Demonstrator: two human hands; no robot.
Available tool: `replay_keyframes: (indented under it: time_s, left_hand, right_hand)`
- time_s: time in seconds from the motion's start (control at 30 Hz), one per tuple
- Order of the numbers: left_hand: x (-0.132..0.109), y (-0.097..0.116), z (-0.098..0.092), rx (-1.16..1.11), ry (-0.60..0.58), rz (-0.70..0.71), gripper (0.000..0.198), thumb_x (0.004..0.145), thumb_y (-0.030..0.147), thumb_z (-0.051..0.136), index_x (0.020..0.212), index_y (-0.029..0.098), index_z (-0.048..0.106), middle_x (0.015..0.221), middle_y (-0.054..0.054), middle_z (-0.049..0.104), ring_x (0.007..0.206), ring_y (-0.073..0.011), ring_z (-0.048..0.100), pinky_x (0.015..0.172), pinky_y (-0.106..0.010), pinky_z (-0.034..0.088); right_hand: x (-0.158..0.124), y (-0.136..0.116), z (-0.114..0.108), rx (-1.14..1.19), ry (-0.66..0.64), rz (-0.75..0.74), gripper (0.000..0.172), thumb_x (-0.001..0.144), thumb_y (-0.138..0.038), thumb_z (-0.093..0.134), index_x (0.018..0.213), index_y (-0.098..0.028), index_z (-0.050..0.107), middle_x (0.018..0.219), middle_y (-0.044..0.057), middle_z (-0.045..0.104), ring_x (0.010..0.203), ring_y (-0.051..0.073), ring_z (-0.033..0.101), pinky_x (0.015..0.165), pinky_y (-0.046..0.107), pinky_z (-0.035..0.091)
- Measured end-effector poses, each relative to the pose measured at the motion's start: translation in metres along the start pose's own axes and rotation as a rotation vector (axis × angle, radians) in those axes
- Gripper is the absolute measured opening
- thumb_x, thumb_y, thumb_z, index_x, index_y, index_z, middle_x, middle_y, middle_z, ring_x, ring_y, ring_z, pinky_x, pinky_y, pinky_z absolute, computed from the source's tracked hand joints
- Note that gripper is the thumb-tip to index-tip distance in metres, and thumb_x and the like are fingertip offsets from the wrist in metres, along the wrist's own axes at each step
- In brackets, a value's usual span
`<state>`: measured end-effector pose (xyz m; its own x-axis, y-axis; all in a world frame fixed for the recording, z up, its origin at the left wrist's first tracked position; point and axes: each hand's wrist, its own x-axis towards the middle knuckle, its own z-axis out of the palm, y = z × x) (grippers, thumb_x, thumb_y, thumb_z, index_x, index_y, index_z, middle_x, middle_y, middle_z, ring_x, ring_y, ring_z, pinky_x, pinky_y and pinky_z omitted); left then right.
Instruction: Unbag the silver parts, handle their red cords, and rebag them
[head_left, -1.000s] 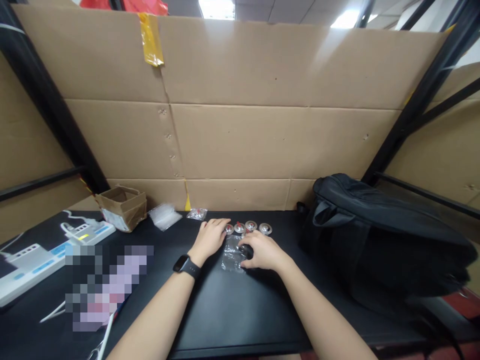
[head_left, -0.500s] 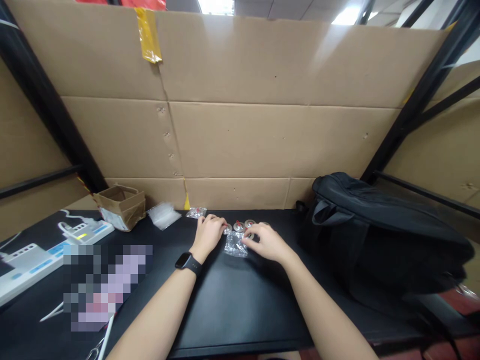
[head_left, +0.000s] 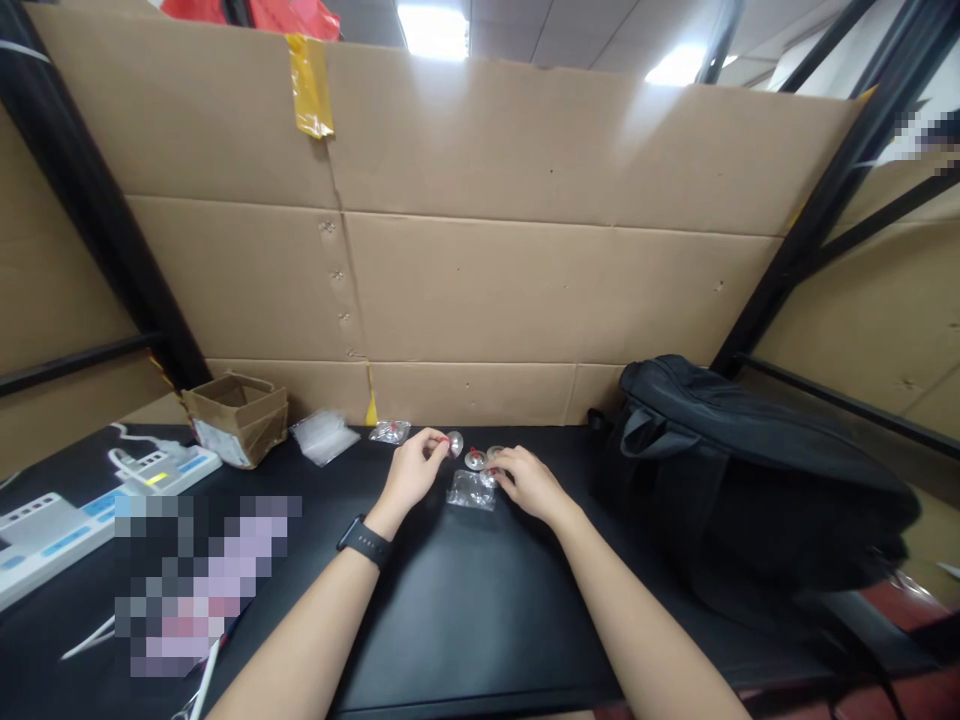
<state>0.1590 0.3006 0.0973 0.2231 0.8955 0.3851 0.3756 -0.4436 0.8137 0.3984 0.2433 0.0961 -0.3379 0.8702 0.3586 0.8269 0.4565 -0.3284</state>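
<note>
My left hand pinches the red loop of a small silver finger cymbal, whose disc is tilted up at the fingertips. My right hand has its thumb and fingers closed at the edge of another finger cymbal, partly hidden by the fingers. Between the hands a third finger cymbal with a red loop lies on the black table, and one more shows just behind the right fingers. A clear plastic bag lies flat in front of them, close to the right thumb.
A bagged cymbal, a stack of clear bags and an open cardboard box stand at the back left. A white power strip lies left. A black backpack fills the right side. Cardboard walls the back.
My left hand has lifted its cymbal slightly and tilted it. My right fingers have moved slightly left and down onto a cymbal above the bag. The camera view has shifted slightly.
</note>
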Motion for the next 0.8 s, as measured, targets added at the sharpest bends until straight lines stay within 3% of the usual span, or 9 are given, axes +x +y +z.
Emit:
replay_keyframes:
  time_s: [0.2, 0.6, 0.7, 0.8]
  left_hand:
    - [0.000, 0.004, 0.000, -0.102, -0.033, 0.011, 0.028, 0.090, 0.048, 0.060, 0.090, 0.021, 0.067, 0.095, -0.005, 0.078, 0.093, -0.0216, 0.073, 0.085, -0.031, 0.051]
    - [-0.008, 0.017, -0.001, 0.115, 0.074, 0.064, 0.023, 0.087, 0.044, 0.062, 0.078, 0.024, 0.066, 0.087, 0.001, 0.077, 0.086, -0.0195, 0.071, 0.084, -0.031, 0.048]
    - [-0.007, 0.015, -0.002, 0.159, 0.104, 0.063, 0.018, 0.084, 0.039, 0.064, 0.074, 0.024, 0.064, 0.084, 0.002, 0.076, 0.084, -0.0189, 0.070, 0.082, -0.030, 0.046]
    - [-0.006, 0.015, -0.003, 0.251, 0.122, 0.068, 0.018, 0.084, 0.037, 0.065, 0.073, 0.023, 0.063, 0.084, 0.003, 0.076, 0.081, -0.0186, 0.068, 0.084, -0.032, 0.044]
  right_hand:
    - [0.005, -0.003, 0.001, -0.070, -0.006, 0.045, 0.022, 0.095, -0.025, 0.060, 0.112, -0.029, 0.075, 0.104, 0.003, 0.074, 0.094, 0.020, 0.059, 0.083, 0.029, 0.046]
    - [0.012, 0.000, 0.012, -0.046, 0.032, 0.150, 0.013, 0.087, -0.017, 0.066, 0.093, -0.023, 0.075, 0.084, 0.003, 0.070, 0.081, 0.017, 0.062, 0.077, 0.025, 0.044]
    - [0.010, 0.000, 0.010, -0.015, 0.068, 0.162, 0.017, 0.084, -0.011, 0.063, 0.094, -0.023, 0.072, 0.082, 0.001, 0.069, 0.080, 0.017, 0.061, 0.075, 0.024, 0.043]
    - [0.006, 0.002, 0.005, 0.028, 0.109, 0.163, 0.028, 0.085, -0.010, 0.059, 0.107, -0.024, 0.070, 0.086, 0.002, 0.067, 0.081, 0.016, 0.060, 0.074, 0.024, 0.043]
